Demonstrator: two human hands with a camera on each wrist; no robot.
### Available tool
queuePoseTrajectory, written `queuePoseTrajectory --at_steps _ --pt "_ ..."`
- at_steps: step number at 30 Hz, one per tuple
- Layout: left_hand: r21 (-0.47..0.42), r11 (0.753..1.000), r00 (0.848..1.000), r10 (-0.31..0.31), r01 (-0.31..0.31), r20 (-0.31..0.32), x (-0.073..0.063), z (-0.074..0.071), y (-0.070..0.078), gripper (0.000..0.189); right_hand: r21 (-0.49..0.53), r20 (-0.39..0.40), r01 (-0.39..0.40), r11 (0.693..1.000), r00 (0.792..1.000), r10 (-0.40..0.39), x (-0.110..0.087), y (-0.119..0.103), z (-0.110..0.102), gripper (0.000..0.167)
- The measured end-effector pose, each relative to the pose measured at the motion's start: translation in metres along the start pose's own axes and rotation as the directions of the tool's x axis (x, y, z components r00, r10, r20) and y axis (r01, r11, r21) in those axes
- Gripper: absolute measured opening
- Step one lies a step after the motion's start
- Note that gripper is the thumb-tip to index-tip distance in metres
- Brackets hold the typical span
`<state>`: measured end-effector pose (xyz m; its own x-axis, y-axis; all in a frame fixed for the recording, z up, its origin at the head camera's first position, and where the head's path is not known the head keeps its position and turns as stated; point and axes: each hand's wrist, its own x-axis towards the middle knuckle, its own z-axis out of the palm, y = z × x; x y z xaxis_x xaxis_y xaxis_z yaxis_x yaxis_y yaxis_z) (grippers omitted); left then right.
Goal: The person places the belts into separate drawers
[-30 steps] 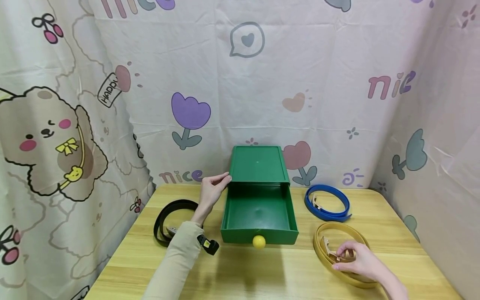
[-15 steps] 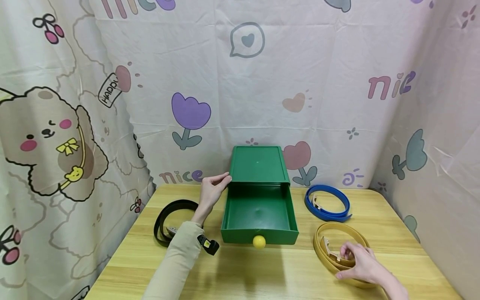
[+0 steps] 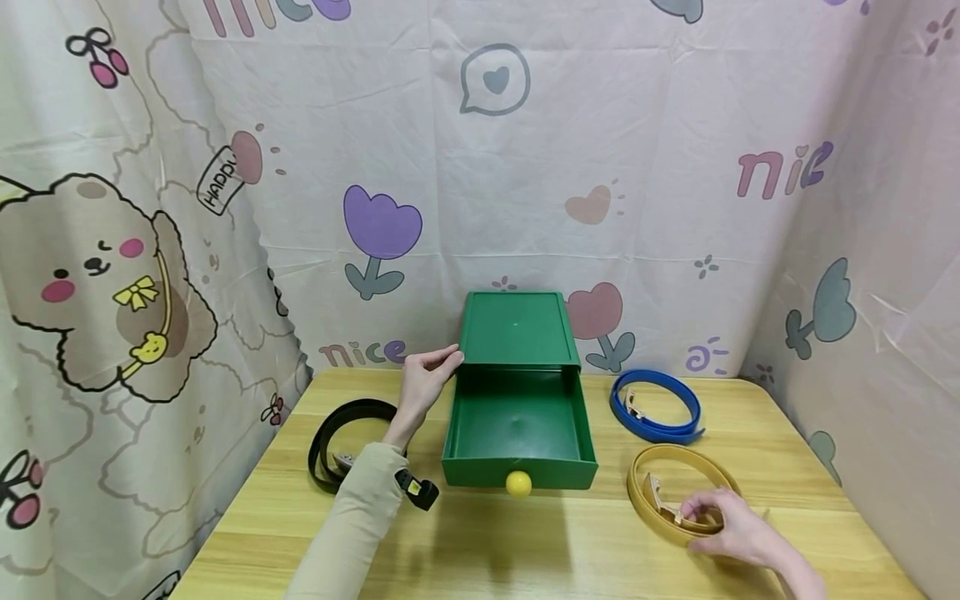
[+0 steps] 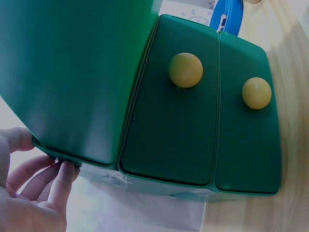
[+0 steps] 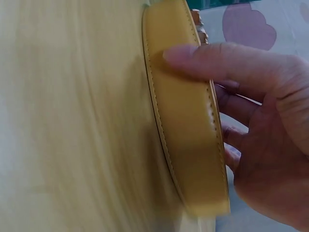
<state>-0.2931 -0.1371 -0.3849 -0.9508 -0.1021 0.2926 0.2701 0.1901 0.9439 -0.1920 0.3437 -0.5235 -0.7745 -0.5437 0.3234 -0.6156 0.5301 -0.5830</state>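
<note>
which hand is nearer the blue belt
Right: the right hand grips the yellow belt, in front of the blue belt; the left hand is across the green drawer unit from it.

Left grip (image 3: 421, 386) pinches, its sleeved forearm (image 3: 354, 517) slanting forward; right grip (image 3: 731, 528) pinches lower.

this looks like a small curtained-off nook; whether it sits in a home or a studio can't be told. creased cloth (image 3: 652, 108) hangs behind the table (image 3: 600, 550) and along both sides, printed with a winking bear (image 3: 90, 283), tulips (image 3: 382, 225) and the words "nice" and "happy". the table is pale wood-grain with rounded back corners. the goods are household ones: a green drawer unit (image 3: 516, 329) with yellow knobs (image 4: 185, 70), and coiled black (image 3: 318, 446), blue (image 3: 660, 434) and tan belts (image 5: 183, 125).
</note>
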Motion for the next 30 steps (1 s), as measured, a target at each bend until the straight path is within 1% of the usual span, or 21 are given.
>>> queuePoseTrajectory --at_steps 2,5,7,9,12,14,16,18,20,23,25,27,30 --pt "0.004 1.000 1.000 0.003 -0.003 0.000 0.000 0.000 0.000 0.031 0.013 0.001 0.023 1.000 1.000 -0.023 -0.001 0.001 -0.002 0.035" --pt "0.008 1.000 1.000 -0.003 0.003 -0.001 -0.001 -0.001 0.001 0.031 -0.046 -0.061 0.045 0.998 0.997 -0.048 -0.004 0.001 -0.002 0.042" --pt "0.007 1.000 1.000 -0.007 0.007 -0.001 -0.001 -0.001 0.001 0.031 -0.096 -0.119 -0.001 0.995 0.993 -0.011 -0.008 -0.001 -0.001 0.046" --pt "0.003 1.000 1.000 -0.011 0.011 0.001 -0.002 -0.001 0.002 0.031 -0.139 -0.175 -0.079 0.987 0.983 0.054 -0.011 -0.003 0.001 0.048" --pt "-0.002 1.000 1.000 -0.013 0.013 0.006 -0.002 -0.001 0.002 0.032 -0.168 -0.220 -0.186 0.968 0.964 0.147 -0.015 -0.005 0.001 0.044" --pt "-0.003 1.000 1.000 -0.014 0.014 0.009 -0.003 -0.001 0.002 0.032 -0.197 -0.237 -0.219 0.956 0.956 0.170 -0.017 -0.006 0.001 0.041" --pt "-0.002 1.000 1.000 -0.013 0.013 0.012 -0.003 -0.001 0.002 0.033 -0.236 -0.241 -0.232 0.944 0.955 0.174 -0.019 -0.005 0.001 0.038" --pt "-0.004 1.000 1.000 -0.012 0.012 0.011 -0.002 -0.001 0.001 0.034 -0.263 -0.232 -0.222 0.939 0.959 0.162 -0.020 -0.002 0.000 0.037" --pt "-0.005 1.000 1.000 -0.015 0.015 0.007 -0.002 0.000 0.001 0.034 -0.246 -0.195 -0.176 0.953 0.972 0.129 -0.021 0.002 -0.002 0.034" --pt "-0.005 1.000 1.000 -0.021 0.021 0.000 -0.001 0.000 0.001 0.033 -0.168 -0.130 -0.081 0.982 0.990 0.059 -0.021 0.009 -0.006 0.031" --pt "-0.002 1.000 1.000 -0.024 0.024 -0.003 -0.001 0.000 0.002 0.031 -0.093 -0.088 -0.029 0.995 0.996 0.021 -0.021 0.013 -0.008 0.029" --pt "-0.001 1.000 1.000 -0.021 0.021 -0.004 -0.002 0.000 0.002 0.031 -0.054 -0.068 -0.008 0.998 0.998 0.004 -0.020 0.015 -0.008 0.028" --pt "-0.007 1.000 1.000 -0.017 0.017 -0.004 -0.002 -0.001 0.002 0.030 -0.051 -0.067 -0.025 0.998 0.998 0.021 -0.019 0.016 -0.007 0.027"
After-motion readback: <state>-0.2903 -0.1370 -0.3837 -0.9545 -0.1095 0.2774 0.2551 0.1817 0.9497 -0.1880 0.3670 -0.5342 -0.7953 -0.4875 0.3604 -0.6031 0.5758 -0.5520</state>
